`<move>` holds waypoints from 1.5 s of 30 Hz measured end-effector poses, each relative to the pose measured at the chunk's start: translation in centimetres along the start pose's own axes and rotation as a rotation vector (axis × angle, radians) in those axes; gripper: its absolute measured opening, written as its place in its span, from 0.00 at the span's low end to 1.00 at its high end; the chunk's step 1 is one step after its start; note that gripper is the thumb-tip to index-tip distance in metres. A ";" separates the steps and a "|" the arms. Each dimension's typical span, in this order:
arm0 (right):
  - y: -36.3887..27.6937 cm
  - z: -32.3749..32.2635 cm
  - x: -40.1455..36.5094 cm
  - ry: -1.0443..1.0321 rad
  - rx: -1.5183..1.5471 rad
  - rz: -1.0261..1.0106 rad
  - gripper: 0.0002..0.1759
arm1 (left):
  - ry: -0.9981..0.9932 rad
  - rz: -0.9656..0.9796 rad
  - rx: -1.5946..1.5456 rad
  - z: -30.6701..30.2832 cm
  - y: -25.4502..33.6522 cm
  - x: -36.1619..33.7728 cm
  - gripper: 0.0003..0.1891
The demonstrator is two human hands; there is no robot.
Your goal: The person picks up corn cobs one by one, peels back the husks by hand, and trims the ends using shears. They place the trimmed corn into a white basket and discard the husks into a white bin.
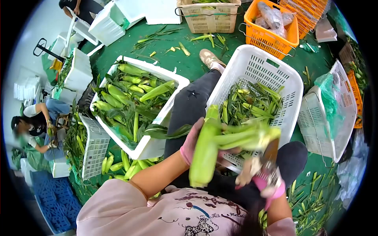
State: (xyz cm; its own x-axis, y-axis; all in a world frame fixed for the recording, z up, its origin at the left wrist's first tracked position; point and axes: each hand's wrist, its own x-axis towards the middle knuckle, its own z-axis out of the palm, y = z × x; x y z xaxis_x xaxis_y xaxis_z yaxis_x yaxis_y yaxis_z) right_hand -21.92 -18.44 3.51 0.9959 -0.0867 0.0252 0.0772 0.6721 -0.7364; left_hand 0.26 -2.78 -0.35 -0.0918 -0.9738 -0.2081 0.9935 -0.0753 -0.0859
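Observation:
My left hand, in a pink glove, is closed round an ear of corn in green husk, held over my lap. Blurred green husk leaves stretch from the corn toward my right hand. That hand, also gloved and smeared by motion, grips a knife whose broad blade points up. Beyond the corn stands a white basket holding cut husks and leaves. A white foam box full of unpeeled corn sits on my left.
Several trimmed ears lie beside my left leg. An orange crate with plastic bags and a beige crate stand ahead. Another white basket is at right. Leaf scraps litter the green floor. A co-worker sits at far left.

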 end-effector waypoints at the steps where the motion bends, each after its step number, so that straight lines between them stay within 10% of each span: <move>1: -0.5 -0.4 1.0 0.193 0.024 -0.042 0.44 | 0.052 -0.046 0.032 0.7 -0.5 -0.2 0.35; 5: -2.5 -4.5 4.2 0.711 0.316 -0.290 0.25 | -0.018 -0.047 0.512 1.2 -1.3 -1.4 0.42; 8: 0.7 -6.7 2.8 0.530 0.047 0.248 0.14 | 0.104 0.146 1.014 1.9 -1.2 -1.5 0.43; 22: -1.5 3.2 -0.3 0.709 -0.210 0.086 0.20 | -0.260 0.839 2.577 3.6 -0.3 5.2 0.31; 27: -1.3 4.0 0.3 0.727 -0.155 0.035 0.20 | -0.211 0.559 1.893 0.8 -1.8 5.7 0.36; 31: -0.3 4.3 -0.6 0.858 -0.131 -0.080 0.18 | -0.074 0.737 1.420 -2.1 -7.3 7.9 0.26; 35: 0.3 3.7 -3.1 0.914 -0.086 -0.221 0.21 | 0.303 0.335 1.364 -0.4 -6.8 10.2 0.22; 37: 0.4 3.3 -4.9 1.008 -0.005 -0.320 0.23 | 0.364 0.286 1.876 -3.3 -3.2 14.3 0.22; 41: -2.4 2.0 -6.7 0.952 -0.108 -0.423 0.26 | 0.380 -0.737 2.987 -0.7 1.3 18.1 0.33; 45: -2.4 2.7 -4.5 1.146 -0.441 -0.277 0.20 | 0.122 0.249 2.829 5.0 -1.2 13.6 0.27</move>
State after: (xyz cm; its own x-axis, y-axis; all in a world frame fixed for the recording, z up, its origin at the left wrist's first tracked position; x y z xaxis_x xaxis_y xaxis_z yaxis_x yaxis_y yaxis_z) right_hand -26.47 -17.67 6.97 0.3187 -0.9213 -0.2228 0.0347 0.2463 -0.9686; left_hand -1.82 -17.05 1.78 0.0292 -0.9978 -0.0599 -0.9308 -0.0490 0.3624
